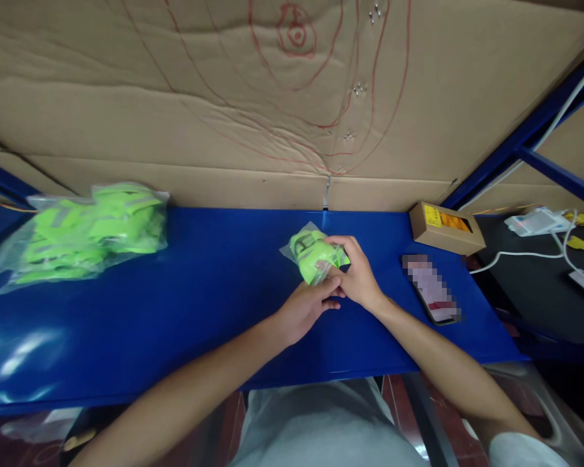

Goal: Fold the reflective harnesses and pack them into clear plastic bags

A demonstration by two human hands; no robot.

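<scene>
A clear plastic bag with a bright green item point(307, 251) inside rests over the middle of the blue table point(214, 305). My right hand point(360, 272) curls round the bag's right side, its fingers on top and near its lower edge. My left hand point(307, 310) meets the bag's lower edge, with thumb and fingers close together beside my right hand; what lies between them is too small to tell. Several more green items in clear bags point(97, 233) are heaped at the table's far left.
A phone point(430, 288) lies to the right of my right hand. Behind it stands a brown cardboard box point(447, 228) with a yellow label. Cardboard point(223, 130) covers the wall behind the table. White cables point(520, 254) and packets are on a black surface at right.
</scene>
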